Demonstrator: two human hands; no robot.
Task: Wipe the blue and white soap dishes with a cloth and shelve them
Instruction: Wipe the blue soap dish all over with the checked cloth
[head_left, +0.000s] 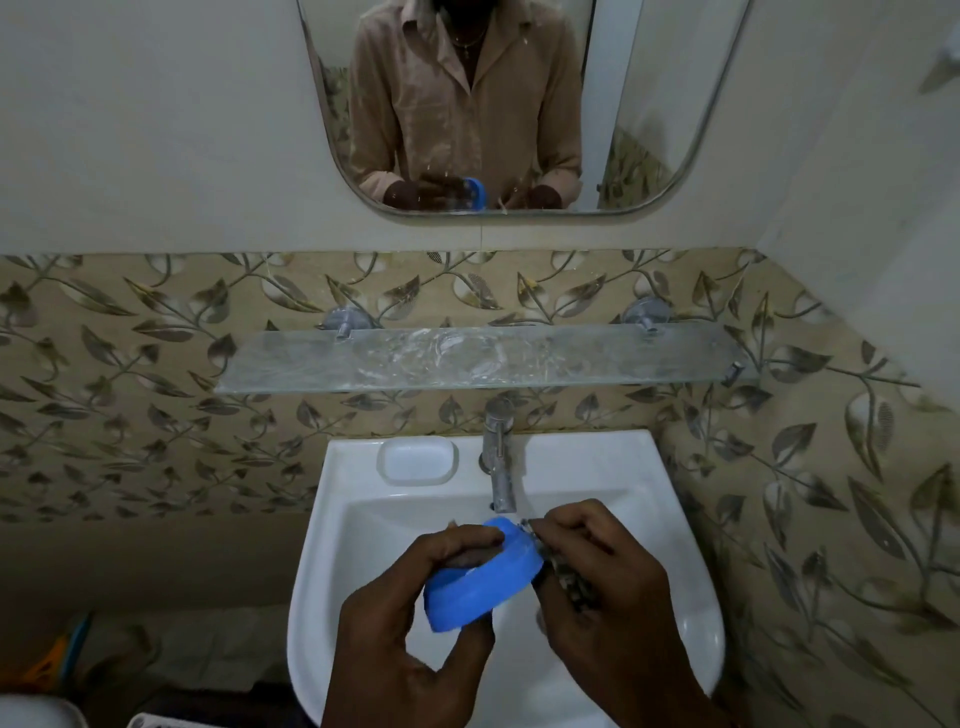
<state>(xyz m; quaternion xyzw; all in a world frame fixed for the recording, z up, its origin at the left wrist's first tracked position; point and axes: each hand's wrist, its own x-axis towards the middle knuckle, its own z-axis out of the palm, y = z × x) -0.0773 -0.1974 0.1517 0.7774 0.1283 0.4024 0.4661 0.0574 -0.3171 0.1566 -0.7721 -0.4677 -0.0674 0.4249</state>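
My left hand (415, 613) grips the blue soap dish (483, 577) above the sink basin, tilted on its side with its rim toward me. My right hand (597, 566) holds a dark patterned cloth (563, 574) against the dish's right edge, with most of the cloth hidden in the fingers. The white soap dish (417, 460) sits on the sink's back ledge, left of the tap. The glass shelf (311, 364) on the wall above the sink carries nothing but smears.
A white sink (680, 597) lies below my hands, with a metal tap (498, 457) at its back centre. A mirror (649, 130) hangs above the shelf and reflects me. Orange and blue items (62, 660) lie on the floor at lower left.
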